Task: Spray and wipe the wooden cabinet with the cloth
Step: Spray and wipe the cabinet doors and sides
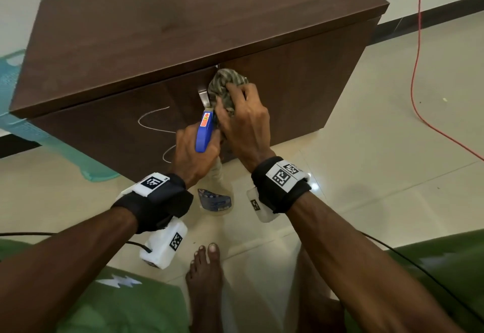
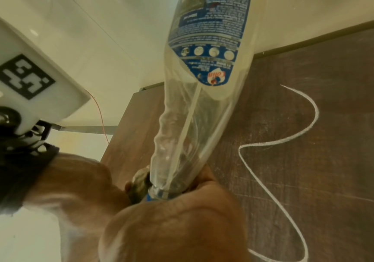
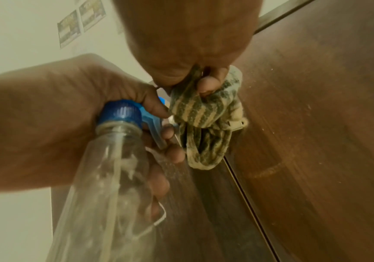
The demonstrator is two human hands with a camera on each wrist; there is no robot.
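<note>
I see a dark brown wood-grain cabinet (image 1: pixel 183 31), matt, with a chalky white scribble (image 2: pixel 277 141). The clear plastic spray bottle (image 3: pixel 105 186) has a glossy blue trigger head (image 1: pixel 204 131). The striped green-beige cloth (image 3: pixel 203 113) looks knitted, perhaps terry. Floor tiles (image 1: pixel 392 149) shine.

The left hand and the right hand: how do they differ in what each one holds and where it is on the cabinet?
The left hand grips the spray bottle at its blue trigger head, while the right hand grips a bunched striped cloth. The left hand is in front of the door with the white chalk line; the right hand is higher, by the metal handle. Both wear black wrist straps with markers.
</note>
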